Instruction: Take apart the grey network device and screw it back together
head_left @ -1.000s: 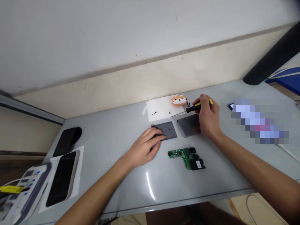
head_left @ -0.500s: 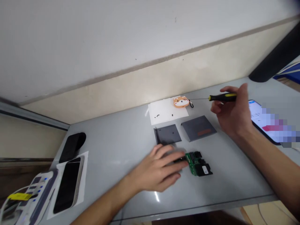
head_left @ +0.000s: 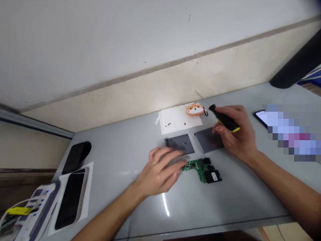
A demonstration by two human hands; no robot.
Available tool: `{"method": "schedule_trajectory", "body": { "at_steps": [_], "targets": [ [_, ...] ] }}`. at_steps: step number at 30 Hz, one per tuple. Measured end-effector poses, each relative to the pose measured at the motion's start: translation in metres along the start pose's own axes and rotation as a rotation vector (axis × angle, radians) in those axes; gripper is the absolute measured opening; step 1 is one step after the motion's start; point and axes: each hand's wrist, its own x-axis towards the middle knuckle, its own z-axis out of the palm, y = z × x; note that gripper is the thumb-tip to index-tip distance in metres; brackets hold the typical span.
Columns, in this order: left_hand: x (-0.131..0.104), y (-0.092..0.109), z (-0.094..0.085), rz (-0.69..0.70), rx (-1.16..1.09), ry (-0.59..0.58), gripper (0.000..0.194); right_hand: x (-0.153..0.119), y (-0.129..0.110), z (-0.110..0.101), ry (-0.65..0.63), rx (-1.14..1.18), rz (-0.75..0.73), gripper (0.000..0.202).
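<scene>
A black-and-yellow screwdriver (head_left: 224, 117) is gripped in my right hand (head_left: 238, 130), its thin shaft pointing up and to the left, smeared by motion. That hand hovers over the right part of a dark grey cover plate (head_left: 205, 140). My left hand (head_left: 162, 172) is palm down with its fingers apart. Its fingertips reach the left end of a green circuit board (head_left: 202, 170) with black parts, lying on the table; whether they press on it I cannot tell. Just beyond those fingers is a second dark plate (head_left: 184, 142), partly covered by them.
A white paper sheet (head_left: 173, 117) by the wall bears several tiny dark screws (head_left: 168, 124) and an orange dog-face case (head_left: 195, 109). A lit phone (head_left: 260, 117) lies right. At left are a black-screened phone (head_left: 71, 197), a dark object (head_left: 76, 157) and a power strip (head_left: 37, 211).
My right hand has moved left and a little down, tilting the screwdriver so its shaft points upward. My left hand has drawn left, uncovering more of the circuit board, which sits slightly further left.
</scene>
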Motion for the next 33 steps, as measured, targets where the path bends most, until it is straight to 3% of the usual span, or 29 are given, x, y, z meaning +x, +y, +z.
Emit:
{"method": "schedule_trajectory", "body": {
  "at_steps": [3, 6, 10, 14, 17, 33],
  "targets": [
    [0.0, -0.013, 0.001, -0.188, 0.013, 0.126, 0.027, 0.0, -0.003, 0.0, -0.072, 0.053, 0.064, 0.029],
    [0.002, -0.021, 0.004, -0.338, -0.062, 0.136, 0.025, 0.001, -0.004, -0.002, -0.138, 0.054, 0.129, 0.026],
    [0.002, -0.022, 0.007, -0.465, -0.11, 0.124, 0.025, 0.004, -0.003, -0.005, -0.258, -0.071, 0.005, 0.017],
    [0.001, -0.022, 0.008, -0.431, -0.103, 0.07, 0.029, 0.006, -0.005, -0.004, -0.308, -0.292, -0.222, 0.021],
    [0.0, -0.023, 0.009, -0.406, -0.112, 0.039, 0.03, 0.006, -0.005, -0.002, -0.308, -0.354, -0.311, 0.025],
    [0.0, -0.022, 0.009, -0.432, -0.138, 0.009, 0.031, -0.001, -0.007, 0.004, -0.189, -0.447, -0.383, 0.024]
  ]
}}
